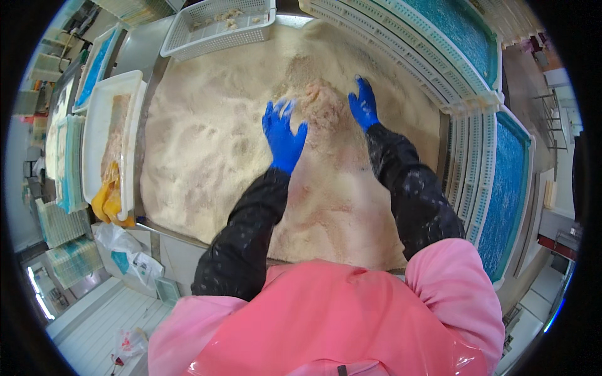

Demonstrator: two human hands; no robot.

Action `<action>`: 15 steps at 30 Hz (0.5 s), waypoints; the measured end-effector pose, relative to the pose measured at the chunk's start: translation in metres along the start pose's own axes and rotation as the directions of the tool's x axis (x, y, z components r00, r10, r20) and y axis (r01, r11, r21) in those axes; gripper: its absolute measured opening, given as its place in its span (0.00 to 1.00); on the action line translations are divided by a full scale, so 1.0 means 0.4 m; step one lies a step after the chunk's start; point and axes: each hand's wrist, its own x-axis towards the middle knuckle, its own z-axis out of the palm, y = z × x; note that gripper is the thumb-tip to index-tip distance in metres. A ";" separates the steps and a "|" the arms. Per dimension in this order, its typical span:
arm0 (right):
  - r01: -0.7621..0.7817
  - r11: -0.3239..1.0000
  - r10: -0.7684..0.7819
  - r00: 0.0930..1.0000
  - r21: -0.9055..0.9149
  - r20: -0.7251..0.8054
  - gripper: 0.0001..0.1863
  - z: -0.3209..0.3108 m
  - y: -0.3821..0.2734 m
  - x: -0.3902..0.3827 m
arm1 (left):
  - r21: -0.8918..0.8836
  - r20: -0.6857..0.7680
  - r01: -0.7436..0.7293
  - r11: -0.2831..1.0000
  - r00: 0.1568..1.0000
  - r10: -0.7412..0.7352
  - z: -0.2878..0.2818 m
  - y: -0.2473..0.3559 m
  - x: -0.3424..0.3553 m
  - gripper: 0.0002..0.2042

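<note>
A wide bed of pale, cream-coloured crumbs (207, 131) covers the work table in front of me. A heap of wet-looking pinkish pieces (324, 108), partly coated in crumbs, lies on it between my hands. My left hand (282, 136), in a blue glove, is open just left of the heap, its fingers spread and dusted with crumbs. To the right of the heap my right hand (364, 103), also gloved in blue, is open, with the thumb apart from the fingers. Neither hand holds anything that I can see. Black sleeves dusted with crumbs cover both forearms.
A white perforated basket (219, 47) with a few pale pieces stands at the far left edge. On the left, a white tub (137, 125) holds pinkish material and a yellow glove (111, 199). Stacked trays with blue mesh (506, 188) line the right and far right.
</note>
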 end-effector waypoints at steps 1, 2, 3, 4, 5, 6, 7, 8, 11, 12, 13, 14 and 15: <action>0.015 0.999 -0.014 1.000 -0.049 0.003 0.32 -0.005 -0.008 -0.023 | -0.020 0.031 -0.044 0.999 0.999 0.045 0.032 -0.030 0.053 0.27; -0.095 0.991 0.096 0.995 0.090 -0.003 0.33 -0.010 -0.028 -0.058 | -0.045 0.060 -0.088 0.995 0.994 0.091 0.069 -0.062 0.102 0.27; -0.201 0.953 0.205 0.979 0.226 0.005 0.34 -0.013 -0.061 -0.105 | -0.053 0.136 -0.130 0.990 0.981 0.136 0.104 -0.086 0.147 0.27; -0.323 0.732 0.337 0.937 0.601 0.093 0.37 -0.031 -0.115 -0.161 | -0.062 0.211 -0.166 0.984 0.962 0.176 0.136 -0.111 0.184 0.27; -0.423 0.624 0.417 0.891 0.657 0.178 0.37 -0.057 -0.143 -0.207 | -0.080 0.286 -0.209 0.975 0.932 0.223 0.164 -0.118 0.219 0.28; -0.582 0.342 0.581 0.748 0.737 0.321 0.37 -0.068 -0.163 -0.246 | -0.070 0.429 -0.156 0.985 0.887 0.171 0.186 -0.108 0.248 0.28; -0.624 0.025 0.549 0.661 0.781 0.511 0.37 -0.081 -0.175 -0.268 | -0.044 0.565 -0.104 0.994 0.818 0.110 0.199 -0.101 0.270 0.28; -0.638 -0.070 0.538 0.623 0.767 0.568 0.36 -0.088 -0.177 -0.256 | -0.006 0.684 -0.055 0.998 0.728 0.045 0.209 -0.094 0.291 0.28; -0.665 -0.262 0.539 0.500 0.700 0.677 0.32 -0.080 -0.206 -0.219 | -0.095 0.845 0.153 0.984 0.534 -0.001 0.267 -0.164 0.315 0.32; -0.651 -0.343 0.409 0.546 0.677 0.731 0.32 -0.049 -0.185 -0.200 | -0.099 0.914 0.258 0.961 0.406 -0.015 0.269 -0.185 0.321 0.34; -0.639 -0.421 0.267 0.591 0.644 0.761 0.32 -0.001 -0.155 -0.185 | -0.219 0.929 0.261 0.940 0.351 0.118 0.272 -0.218 0.313 0.34; -0.618 -0.497 0.139 0.636 0.609 0.759 0.32 0.015 -0.141 -0.172 | -0.233 0.935 0.354 0.906 0.337 0.109 0.258 -0.190 0.314 0.32; -0.598 -0.428 0.180 0.678 0.677 0.713 0.32 0.041 -0.141 -0.171 | -0.242 0.941 0.444 0.863 0.323 0.098 0.230 -0.162 0.296 0.31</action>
